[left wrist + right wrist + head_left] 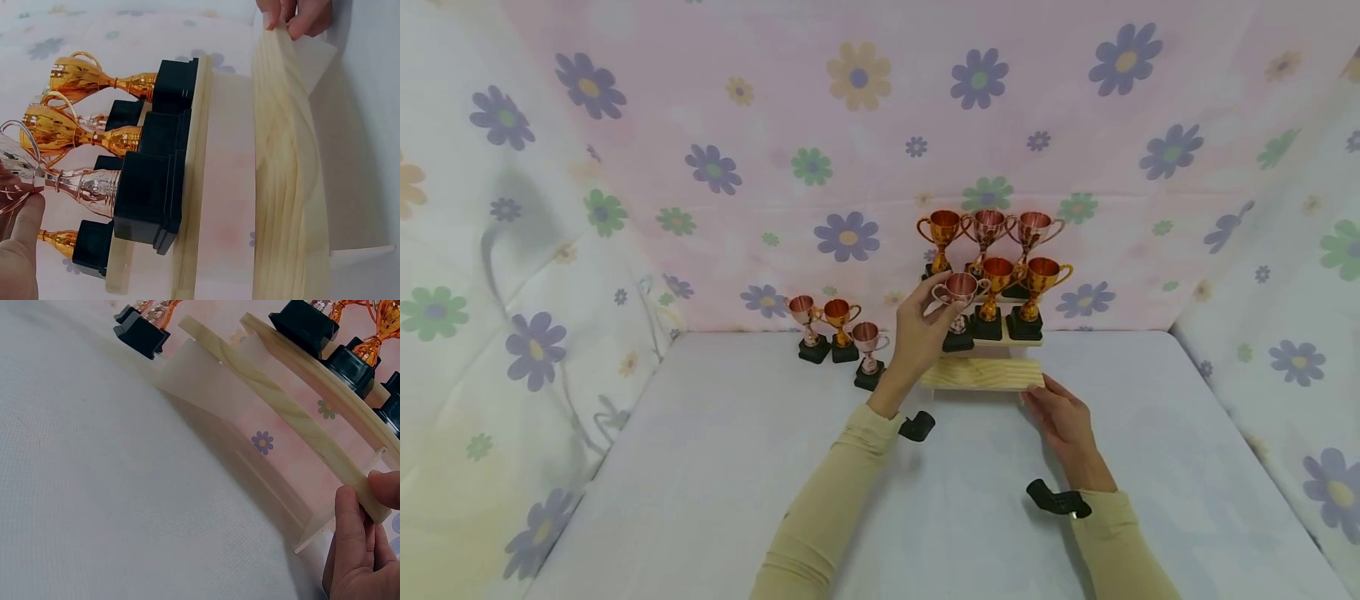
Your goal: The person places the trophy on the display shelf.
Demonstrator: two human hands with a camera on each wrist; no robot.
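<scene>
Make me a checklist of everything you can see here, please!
Surface: white cloth-covered table.
Job's things: rose trophy held over the middle step; wooden stepped shelf, lowest step bare.
Clutter: five trophies on the upper steps, e.g. gold trophy; three loose trophies to the left on the table.
Hands: left hand holds the rose trophy by its cup; right hand pinches the shelf's lowest step at its right end.
Cables: nothing seen.
Surroundings: flowered cloth backdrop.
</scene>
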